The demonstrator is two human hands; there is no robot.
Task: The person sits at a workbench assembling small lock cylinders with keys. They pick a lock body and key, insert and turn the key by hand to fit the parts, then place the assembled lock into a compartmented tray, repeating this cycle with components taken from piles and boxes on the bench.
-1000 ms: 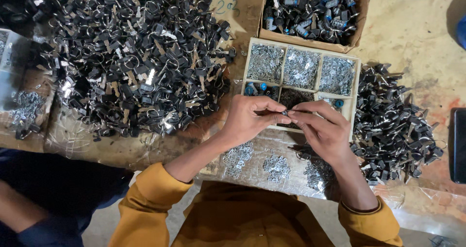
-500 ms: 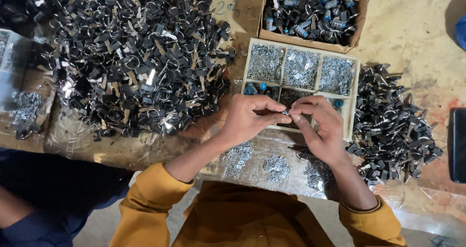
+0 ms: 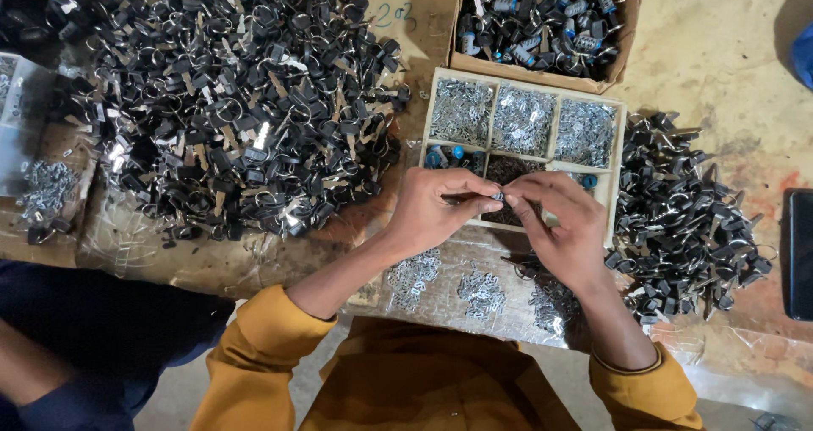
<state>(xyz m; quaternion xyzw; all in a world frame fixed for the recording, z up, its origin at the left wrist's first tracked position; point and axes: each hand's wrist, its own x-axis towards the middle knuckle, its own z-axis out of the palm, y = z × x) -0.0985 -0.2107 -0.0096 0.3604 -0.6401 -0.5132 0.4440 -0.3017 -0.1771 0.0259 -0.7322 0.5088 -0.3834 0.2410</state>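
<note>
Small part (image 3: 498, 196), metal with a bluish tip, is pinched between both hands just above the divided tray (image 3: 434, 102), over its lower middle compartment. Exact kind cannot be told; too small.

Largest first: big key heap (image 3: 237, 101), black heads with rings, is spread at left on the cardboard-covered table (image 3: 728, 50). A smaller key heap (image 3: 686, 219) lies at right, just beside the tray. A cardboard box (image 3: 628, 24) of dark cylinders with blue bits sits behind the tray. Three upper tray cells are filled with small silver pieces; loose silver piles (image 3: 481, 294) lie near the body.

Left hand (image 3: 440, 211) is clenched on a thin dark piece, thumb and forefinger tips at the part. Right hand (image 3: 563, 228) grasps the same part from the other side, fingertips meeting the left's.

Step judged: two small pieces being fitted together. Next move would call for fine fingertip alignment and a steady pinch, not force.
</note>
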